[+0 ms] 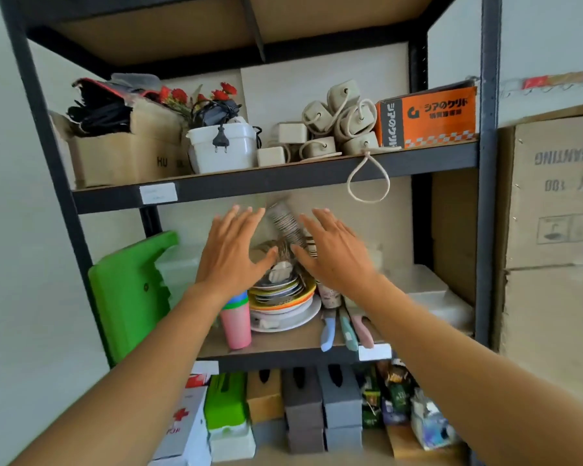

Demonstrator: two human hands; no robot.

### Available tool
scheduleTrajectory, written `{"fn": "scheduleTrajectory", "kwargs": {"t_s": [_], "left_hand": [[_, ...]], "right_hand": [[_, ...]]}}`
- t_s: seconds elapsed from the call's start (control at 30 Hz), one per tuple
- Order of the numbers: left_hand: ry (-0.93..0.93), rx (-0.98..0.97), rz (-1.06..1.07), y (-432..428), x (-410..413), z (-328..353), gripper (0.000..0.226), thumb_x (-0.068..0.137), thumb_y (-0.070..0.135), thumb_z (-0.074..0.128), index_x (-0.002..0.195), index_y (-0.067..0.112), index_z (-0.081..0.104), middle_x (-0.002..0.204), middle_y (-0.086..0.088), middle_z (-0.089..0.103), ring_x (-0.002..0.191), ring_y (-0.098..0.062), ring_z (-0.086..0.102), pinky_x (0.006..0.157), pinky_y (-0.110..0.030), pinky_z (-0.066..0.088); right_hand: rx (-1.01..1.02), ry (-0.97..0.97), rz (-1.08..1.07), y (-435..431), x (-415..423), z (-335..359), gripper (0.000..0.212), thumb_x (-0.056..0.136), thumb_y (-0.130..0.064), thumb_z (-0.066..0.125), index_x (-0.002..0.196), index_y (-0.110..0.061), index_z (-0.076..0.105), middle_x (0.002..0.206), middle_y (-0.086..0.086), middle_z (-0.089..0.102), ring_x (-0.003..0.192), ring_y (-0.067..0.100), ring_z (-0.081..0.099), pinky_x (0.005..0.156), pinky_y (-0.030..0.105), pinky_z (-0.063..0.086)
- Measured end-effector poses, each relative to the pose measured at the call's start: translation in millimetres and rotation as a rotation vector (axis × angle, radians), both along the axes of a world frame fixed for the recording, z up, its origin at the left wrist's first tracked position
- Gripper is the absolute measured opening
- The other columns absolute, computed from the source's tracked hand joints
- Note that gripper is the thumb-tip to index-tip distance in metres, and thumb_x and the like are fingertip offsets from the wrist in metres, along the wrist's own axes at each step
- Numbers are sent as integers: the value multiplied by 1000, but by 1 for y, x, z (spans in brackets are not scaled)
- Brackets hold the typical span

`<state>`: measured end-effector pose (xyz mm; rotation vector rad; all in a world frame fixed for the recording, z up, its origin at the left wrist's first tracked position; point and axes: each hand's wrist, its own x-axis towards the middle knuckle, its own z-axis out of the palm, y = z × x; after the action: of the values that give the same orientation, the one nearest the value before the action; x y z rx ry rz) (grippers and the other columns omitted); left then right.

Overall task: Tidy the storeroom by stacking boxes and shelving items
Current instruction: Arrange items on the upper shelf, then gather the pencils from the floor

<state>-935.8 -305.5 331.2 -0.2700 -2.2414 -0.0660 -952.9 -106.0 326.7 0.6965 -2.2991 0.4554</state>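
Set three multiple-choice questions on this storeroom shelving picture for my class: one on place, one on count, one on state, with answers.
1. Where is the orange box? A: right end of the upper shelf. B: on the floor. C: in a hand.
2. How many pastel-handled knives lie on the middle shelf? A: one. B: three. C: five.
3. How are the left hand and right hand? A: open, fingers spread. B: gripping a plate. C: clenched fists.
Answers: 1 A, it stands at that shelf's right end; 2 B, blue, teal and pink handles show; 3 A, both hold nothing.
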Motion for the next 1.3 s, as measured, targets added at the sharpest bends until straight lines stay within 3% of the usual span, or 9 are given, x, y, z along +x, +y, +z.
{"fn": "scheduleTrajectory", "kwargs": {"t_s": [0.13,0.3,0.43,0.53,0.7,0.9,1.07,1.3], "left_hand": [[-77,18,-31,-31,55,-38,74,82,55,52,142,13,44,140,-12,51,131,-33,43,110,-50,33],[-133,35,-62,-67,115,-90,77,78,59,44,134,7,53,126,-14,59,116,-34,53,101,-44,41],[-217,42,-43,-79,146,-128,79,83,62,43,141,10,45,137,-13,52,128,-33,45,110,-43,34],[-295,63,-30,-76,163,-156,72,89,55,54,146,12,38,147,-13,44,138,-32,35,115,-44,27],[-383,136,-45,-66,173,-203,70,88,52,58,143,11,43,142,-11,49,133,-30,41,111,-45,33],[-612,264,45,-50,189,-281,72,90,53,56,150,21,32,154,-4,35,143,-23,27,111,-46,35],[-679,287,119,-37,215,-352,68,85,51,62,138,10,49,132,-10,56,126,-30,45,102,-42,39],[-857,398,239,-27,267,-431,69,89,51,58,145,16,39,144,-6,46,136,-25,36,106,-42,40]], "right_hand": [[-19,-63,-51,-30,53,-39,62,96,-50,46,148,-21,31,155,7,28,143,27,25,113,38,25],[53,-116,-47,-52,113,-81,63,94,-51,48,147,-20,34,156,8,28,146,25,21,115,40,25],[127,-200,-81,-55,147,-110,66,95,-52,45,151,-23,25,159,7,20,147,25,17,115,36,21],[159,-266,-68,-54,164,-132,64,96,-53,44,151,-24,28,159,10,19,147,27,16,116,39,21],[206,-349,-46,-52,169,-174,62,97,-51,44,151,-24,28,159,11,19,147,26,14,116,39,20],[276,-523,-29,-33,167,-244,64,96,-52,44,151,-25,25,160,9,14,148,26,10,117,41,18],[409,-651,-16,-13,169,-312,68,95,-57,42,151,-24,23,160,10,11,148,28,10,116,44,19],[479,-767,47,-14,190,-390,66,95,-54,44,150,-23,25,160,6,12,147,26,10,115,43,22]]}}
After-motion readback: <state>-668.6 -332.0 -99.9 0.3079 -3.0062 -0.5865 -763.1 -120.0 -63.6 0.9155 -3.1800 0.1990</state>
